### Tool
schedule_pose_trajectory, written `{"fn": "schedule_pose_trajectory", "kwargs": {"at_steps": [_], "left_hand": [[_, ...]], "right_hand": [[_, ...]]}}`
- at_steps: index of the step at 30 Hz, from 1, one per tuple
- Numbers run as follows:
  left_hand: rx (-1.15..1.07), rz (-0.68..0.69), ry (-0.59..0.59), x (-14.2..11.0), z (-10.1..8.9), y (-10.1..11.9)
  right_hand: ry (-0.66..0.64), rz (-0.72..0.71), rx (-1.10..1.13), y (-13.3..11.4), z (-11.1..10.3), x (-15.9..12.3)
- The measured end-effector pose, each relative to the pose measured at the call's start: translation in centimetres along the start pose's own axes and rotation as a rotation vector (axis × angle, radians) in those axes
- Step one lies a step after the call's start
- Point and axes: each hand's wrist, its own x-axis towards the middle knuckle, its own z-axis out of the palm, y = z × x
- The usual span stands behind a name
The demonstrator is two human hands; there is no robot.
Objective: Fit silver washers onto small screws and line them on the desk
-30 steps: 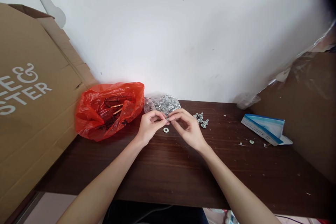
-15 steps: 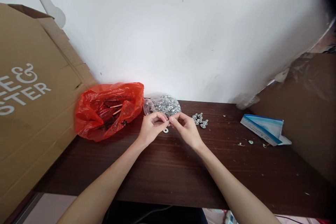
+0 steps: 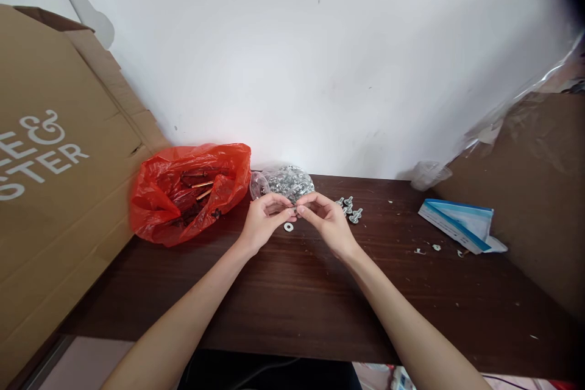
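Note:
My left hand [image 3: 266, 217] and my right hand [image 3: 326, 219] meet above the dark wooden table, thumbs and fingertips pinched together on a small metal bolt [image 3: 294, 208], mostly covered by the fingers. Just below the fingertips a flat round washer [image 3: 288, 227] lies on the wood. Beyond the hands sits a clear plastic bag [image 3: 290, 181] full of small shiny metal parts. Right of my right hand, several bolts with wide washers [image 3: 351, 209] stand in a loose cluster.
At the left, an open red plastic bag [image 3: 155, 177] with brown metal pieces leans near a big cardboard box [image 3: 55, 225]. A blue and white packet [image 3: 457, 224] and small scraps lie on the right side of the table [image 3: 292, 304]. A white wall [image 3: 283, 73] rises behind.
Both hands stay in place over the table. The right fingers curl and shift slightly around the bolt, and the washer below is uncovered again after being partly hidden.

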Motion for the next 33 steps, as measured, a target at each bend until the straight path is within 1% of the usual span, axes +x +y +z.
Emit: {"fn": "schedule_pose_trajectory", "kwargs": {"at_steps": [5, 10, 12, 17, 19, 21, 25, 30, 33], "left_hand": [[0.04, -0.026, 0.015, 0.1, -0.3, -0.4], [0.187, 0.035, 0.0, 0.2, -0.5, -0.7], [0.283, 0.099, -0.013, 0.1, -0.5, -0.6], [0.669, 0.366, -0.028, -0.1, -0.6, -0.4], [0.786, 0.415, -0.033, -0.2, -0.6, -0.5], [0.862, 0.436, -0.029, -0.3, -0.6, -0.7], [0.912, 0.438, -0.043, -0.5, -0.6, -0.8], [0.871, 0.408, -0.12, -0.8, -0.2, -0.2], [0.832, 0.378, -0.129, -0.8, 0.1, -0.1]], "right_hand": [[0.006, 0.014, 0.063, -0.3, -0.1, 0.0], [-0.001, -0.016, 0.071, -0.4, -0.3, 0.1], [0.003, -0.04, 0.051, -0.3, -0.2, 0.1], [-0.008, -0.105, -0.052, 0.3, -0.1, -0.1], [-0.022, -0.132, -0.092, 0.5, 0.0, -0.2], [-0.03, -0.158, -0.138, 0.7, 0.1, -0.3], [-0.039, -0.179, -0.181, 0.7, 0.1, -0.3], [-0.05, -0.15, -0.084, 0.3, 0.1, -0.3], [-0.063, -0.134, -0.037, 0.0, 0.2, -0.2]]}}
